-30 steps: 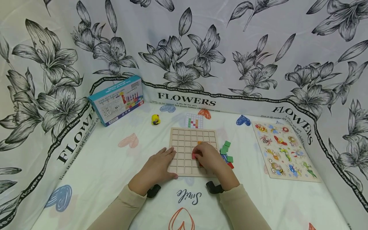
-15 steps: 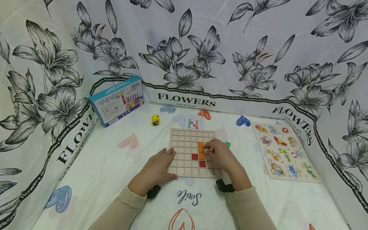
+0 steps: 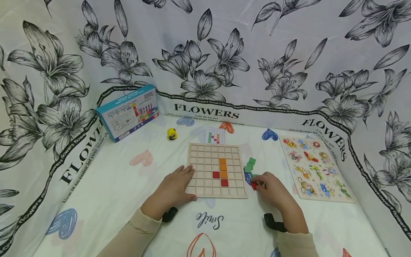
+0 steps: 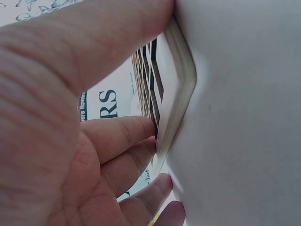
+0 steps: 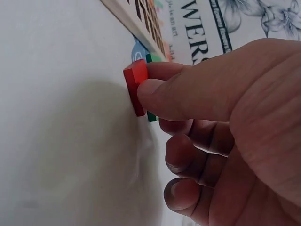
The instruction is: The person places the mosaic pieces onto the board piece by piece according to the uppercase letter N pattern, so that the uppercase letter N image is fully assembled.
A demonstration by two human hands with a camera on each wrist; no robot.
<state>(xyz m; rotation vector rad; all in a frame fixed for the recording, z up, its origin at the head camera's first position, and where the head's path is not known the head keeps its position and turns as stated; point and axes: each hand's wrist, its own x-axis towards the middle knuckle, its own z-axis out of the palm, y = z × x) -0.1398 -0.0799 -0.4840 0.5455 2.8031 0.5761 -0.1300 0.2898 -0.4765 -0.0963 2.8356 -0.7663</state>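
Note:
A wooden grid board (image 3: 200,154) lies in front of me with an orange column (image 3: 223,167) and two red tiles, one of them the left red tile (image 3: 216,175). My left hand (image 3: 171,187) rests at the board's left edge, fingers fairly straight; in the left wrist view its thumb and fingers touch the rim (image 4: 181,70). To the right of the board, my right hand (image 3: 273,189) pinches a red square tile (image 5: 136,87) between thumb and index finger. Several green tiles (image 3: 248,167) lie just beyond that hand, one partly hidden behind the red tile.
A pattern card (image 3: 215,135) lies behind the board. Further left are a yellow toy duck (image 3: 172,134) and a blue-topped box (image 3: 130,112). An insect puzzle board (image 3: 316,167) lies at the right, on the white printed cloth (image 3: 112,178).
My right hand has left the red tile on the board, swept right off the grid and taken hold of another red tile beside it. My left hand stays put.

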